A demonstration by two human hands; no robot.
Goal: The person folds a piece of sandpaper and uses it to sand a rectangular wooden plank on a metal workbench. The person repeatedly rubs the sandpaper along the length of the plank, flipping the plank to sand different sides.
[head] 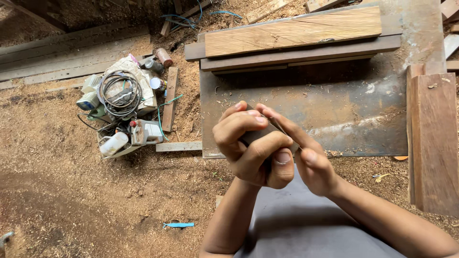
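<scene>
**Asker:** So what have you got in your hands?

**Me:** Well, my left hand [251,148] is clenched round a small dark flat block [253,137], thumb pressed over its near end. My right hand [306,155] meets it from the other side, fingers [279,122] stretched along a thin, flat piece [282,130] that lies on the block; I can't make out what that piece is. Whether the right hand truly grips it or only presses on it, I cannot tell.

**Asker:** And where is that, taking the metal sheet as the mark?

**Me:** The block is up in the air over the near edge of the rusty metal sheet [334,110], above my grey shirt [296,220].

**Asker:** What lies about the sheet?

**Me:** On its far edge a pale plank [294,31] rests on darker boards [306,55]. Off its right side reddish boards [432,138] lie, running towards me. To its left a short timber offcut [169,98] lies in the sawdust, and further left a heap of bottles, cans and a coiled cable [119,93]. Long planks [67,57] stretch beyond that heap. Near me, left of the sheet, a blue strip [178,225] lies on the sawdust floor [71,191].

**Asker:** Anything in the way?

**Me:** Only my own hands, which hide most of the block and part of the sheet's near edge.
</scene>
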